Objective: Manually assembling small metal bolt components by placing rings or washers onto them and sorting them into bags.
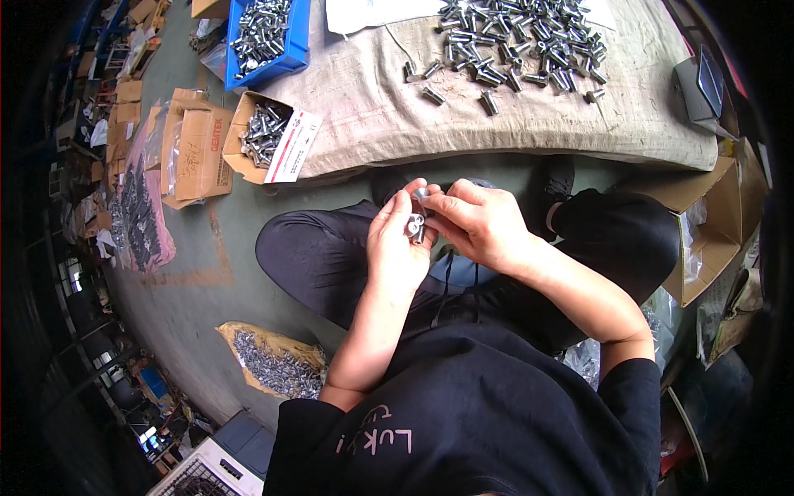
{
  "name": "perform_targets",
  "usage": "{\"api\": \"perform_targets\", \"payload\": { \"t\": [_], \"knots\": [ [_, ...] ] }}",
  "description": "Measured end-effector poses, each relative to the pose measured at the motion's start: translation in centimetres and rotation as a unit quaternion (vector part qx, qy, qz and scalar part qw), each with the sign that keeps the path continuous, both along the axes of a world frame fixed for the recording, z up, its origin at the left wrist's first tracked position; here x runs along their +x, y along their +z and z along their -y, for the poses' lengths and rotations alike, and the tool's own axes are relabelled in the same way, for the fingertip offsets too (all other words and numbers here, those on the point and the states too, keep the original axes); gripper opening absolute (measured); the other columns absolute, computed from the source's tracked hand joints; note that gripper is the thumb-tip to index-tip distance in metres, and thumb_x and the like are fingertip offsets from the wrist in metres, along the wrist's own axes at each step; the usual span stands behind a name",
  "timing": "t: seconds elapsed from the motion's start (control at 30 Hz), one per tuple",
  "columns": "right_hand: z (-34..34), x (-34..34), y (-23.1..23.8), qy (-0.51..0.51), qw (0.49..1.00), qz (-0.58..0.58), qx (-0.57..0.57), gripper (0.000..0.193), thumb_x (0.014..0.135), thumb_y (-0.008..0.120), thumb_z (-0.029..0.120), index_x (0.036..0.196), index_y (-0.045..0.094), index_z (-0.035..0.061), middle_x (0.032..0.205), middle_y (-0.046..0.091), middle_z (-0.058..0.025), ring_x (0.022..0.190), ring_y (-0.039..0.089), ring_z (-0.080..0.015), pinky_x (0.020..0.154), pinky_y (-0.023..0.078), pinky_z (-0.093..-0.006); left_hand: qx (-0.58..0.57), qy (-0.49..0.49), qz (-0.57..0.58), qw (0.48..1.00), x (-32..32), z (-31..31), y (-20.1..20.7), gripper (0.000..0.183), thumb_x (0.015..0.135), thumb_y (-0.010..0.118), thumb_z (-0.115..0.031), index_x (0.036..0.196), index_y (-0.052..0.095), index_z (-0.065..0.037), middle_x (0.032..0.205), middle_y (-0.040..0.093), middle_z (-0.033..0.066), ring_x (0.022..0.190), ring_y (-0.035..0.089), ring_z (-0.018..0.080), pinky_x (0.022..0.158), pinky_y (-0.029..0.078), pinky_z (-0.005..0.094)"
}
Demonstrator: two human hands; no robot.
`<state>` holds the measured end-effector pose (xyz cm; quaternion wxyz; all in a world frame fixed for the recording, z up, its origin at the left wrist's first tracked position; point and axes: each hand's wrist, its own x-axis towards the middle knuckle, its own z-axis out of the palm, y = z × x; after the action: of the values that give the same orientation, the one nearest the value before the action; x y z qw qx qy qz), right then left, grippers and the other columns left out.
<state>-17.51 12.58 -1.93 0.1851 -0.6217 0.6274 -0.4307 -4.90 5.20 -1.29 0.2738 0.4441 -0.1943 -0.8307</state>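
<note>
Cloth-covered table [356, 116] curves across in front of me, and at its far side lies a big loose heap [542, 41] of shiny metal pieces, with a few strays nearer my edge. By my judgement that heap is what remains to be handled, and it is a good deal. To its left, a blue bin [296, 37] holds plenty of the same sort, and just below it an open carton [238, 161] holds more; I take these as the part dealt with, though nothing about them proves it. On the floor at my left, a yellowish sack [236, 332] carries a spread of much smaller bits. All told, the job looks well under way but far from finished.

Between my knees my hands meet. My left hand [393, 244] has its fingers curled round a small cluster of metal pieces [416, 227], and my right hand [488, 223] pinches one flared piece [422, 193] at the top between thumb and fingers. My knuckles hide some, so I can't tell how many I've got.
</note>
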Motion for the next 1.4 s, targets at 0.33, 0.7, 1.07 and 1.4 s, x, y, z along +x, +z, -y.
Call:
{"api": "perform_targets", "payload": {
  "t": [0.33,0.7,1.07,1.4],
  "knots": [
    [0.7,-1.4,-0.4,-0.033,0.715,0.684,0.144,0.019,0.085,0.055,0.014,0.097,0.059,0.0002,0.072,0.060,-0.0026,0.049,0.047,-0.0038,0.036,0.029,-0.0158,-0.093,-0.121,-0.012,0.988,1.1,0.4,1.0,0.027,0.090,0.044,-0.016,0.106,0.051,0.005,0.084,0.057,0.0092,0.058,0.049,0.0078,0.040,0.033,0.0161],
    [0.7,-1.0,-0.2,-0.020,0.718,0.680,0.149,0.021,0.085,0.055,0.017,0.095,0.059,-0.0015,0.072,0.059,-0.0032,0.048,0.047,-0.0046,0.037,0.032,-0.0170,-0.351,-0.114,0.120,0.921,0.4,-0.4,1.0,0.015,0.085,0.056,-0.011,0.092,0.059,0.002,0.070,0.058,0.0044,0.052,0.050,0.0055,0.043,0.036,0.0162],
    [0.6,-0.9,-0.1,-0.011,0.751,0.648,0.127,0.017,0.080,0.062,0.012,0.093,0.061,0.0004,0.060,0.054,-0.0013,0.047,0.045,-0.0040,0.038,0.030,-0.0164,0.042,-0.178,-0.041,0.982,1.2,0.9,0.7,0.043,0.090,0.039,-0.037,0.072,0.055,-0.001,0.054,0.049,0.0061,0.039,0.044,0.0132,0.030,0.026,0.0202],
    [0.9,-1.3,0.4,-0.038,0.575,0.810,0.108,0.021,0.082,0.057,0.027,0.080,0.049,0.0065,0.069,0.049,-0.0053,0.047,0.044,-0.0122,0.037,0.030,-0.0199,-0.067,-0.153,0.015,0.986,0.3,0.0,1.2,0.044,0.093,0.036,-0.036,0.077,0.055,0.000,0.056,0.050,0.0051,0.042,0.045,0.0106,0.032,0.027,0.0189]
  ]
}}
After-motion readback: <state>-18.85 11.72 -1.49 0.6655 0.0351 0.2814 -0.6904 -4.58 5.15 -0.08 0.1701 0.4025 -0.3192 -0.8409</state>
